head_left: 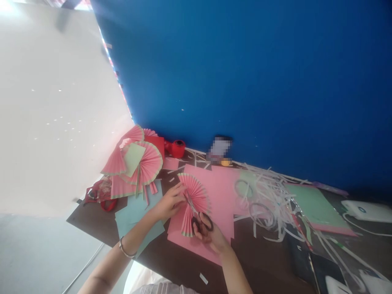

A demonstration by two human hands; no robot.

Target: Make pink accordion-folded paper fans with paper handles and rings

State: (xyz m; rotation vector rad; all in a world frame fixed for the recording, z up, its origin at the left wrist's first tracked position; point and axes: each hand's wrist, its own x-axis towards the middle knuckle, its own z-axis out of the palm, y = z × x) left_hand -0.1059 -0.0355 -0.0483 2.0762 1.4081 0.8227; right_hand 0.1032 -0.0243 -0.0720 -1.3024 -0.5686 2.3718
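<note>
A pleated pink paper fan (196, 190) with a pale green edge lies opened out over pink paper sheets (222, 196). My left hand (171, 201) is closed on the fan's left side, near its centre. In my right hand (211, 236) is a pair of scissors (209, 220) with dark handle loops, my fingers in the loops. The blades point up and left to the fan's centre, close to my left fingertips. Whether the blades touch the paper, I cannot tell.
Finished-looking pink fans (148, 161) are piled at the back left, beside a red tape roll (178, 149). Light blue sheets (139, 222) lie under my left forearm. White paper strips (265, 190) tangle at the right, near green paper (318, 206) and a white device (366, 210). A blue wall (245, 81) stands behind.
</note>
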